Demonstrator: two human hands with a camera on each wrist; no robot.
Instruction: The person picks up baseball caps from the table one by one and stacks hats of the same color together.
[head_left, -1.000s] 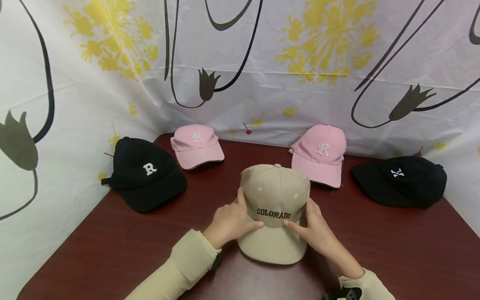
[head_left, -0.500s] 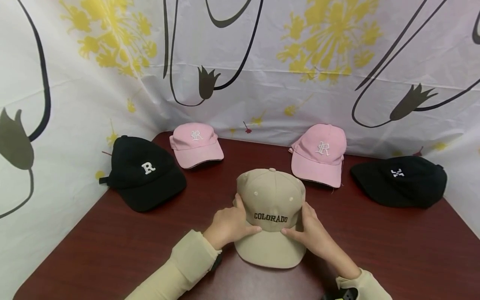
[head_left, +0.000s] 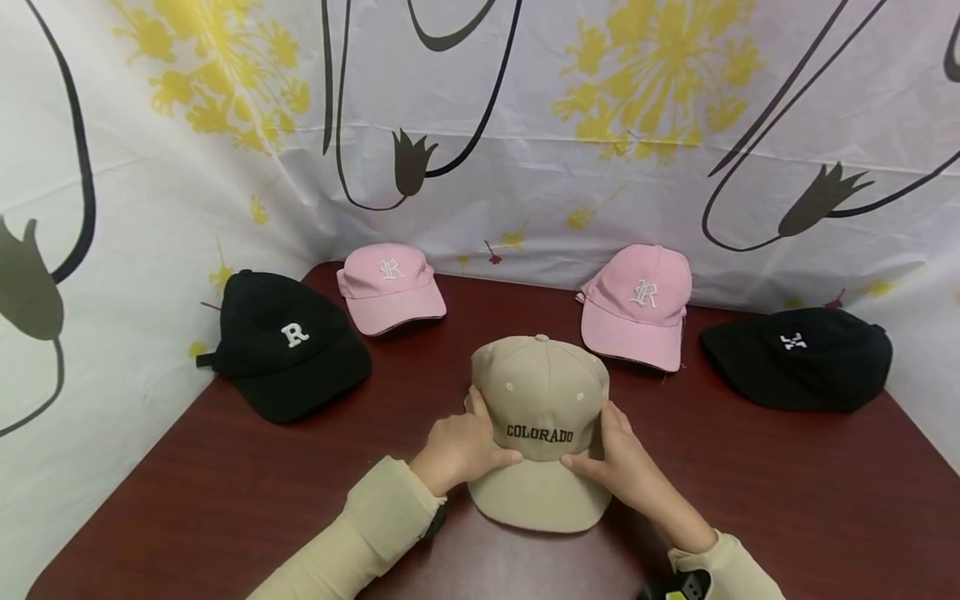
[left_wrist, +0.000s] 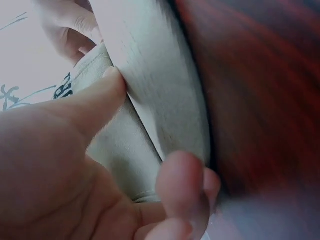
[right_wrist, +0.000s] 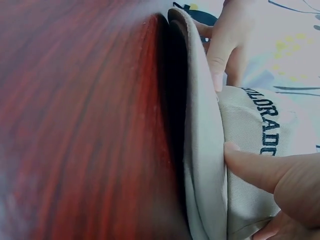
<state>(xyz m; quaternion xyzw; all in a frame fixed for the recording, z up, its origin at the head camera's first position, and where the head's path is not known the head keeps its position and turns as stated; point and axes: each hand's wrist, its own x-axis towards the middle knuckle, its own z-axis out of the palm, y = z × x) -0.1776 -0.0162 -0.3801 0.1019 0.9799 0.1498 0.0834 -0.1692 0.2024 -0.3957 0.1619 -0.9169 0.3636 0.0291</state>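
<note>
A beige baseball cap point(head_left: 543, 392) lettered COLORADO stands crown up on the dark red table, its brim toward me. My left hand point(head_left: 461, 450) grips the cap's left side, thumb at the seam where crown meets brim. On the opposite side my right hand point(head_left: 630, 462) holds it the same way, thumb at that seam. In the left wrist view the left thumb point(left_wrist: 95, 102) presses against the seam by the brim point(left_wrist: 155, 75). The right wrist view shows the right thumb point(right_wrist: 260, 167) on the crown beside the lettering, with the brim point(right_wrist: 202, 125) close to the tabletop.
Behind the beige cap sit two pink caps, one at left point(head_left: 392, 287) and one at right point(head_left: 637, 308). A black cap with an R point(head_left: 288, 346) lies far left, another black cap point(head_left: 806, 358) far right. A patterned cloth point(head_left: 480, 125) hangs behind the table point(head_left: 750, 475).
Both hands have drawn the beige cap slightly toward me and to the left, mostly in the first half second. Their grip looks the same; the other caps keep their places.
</note>
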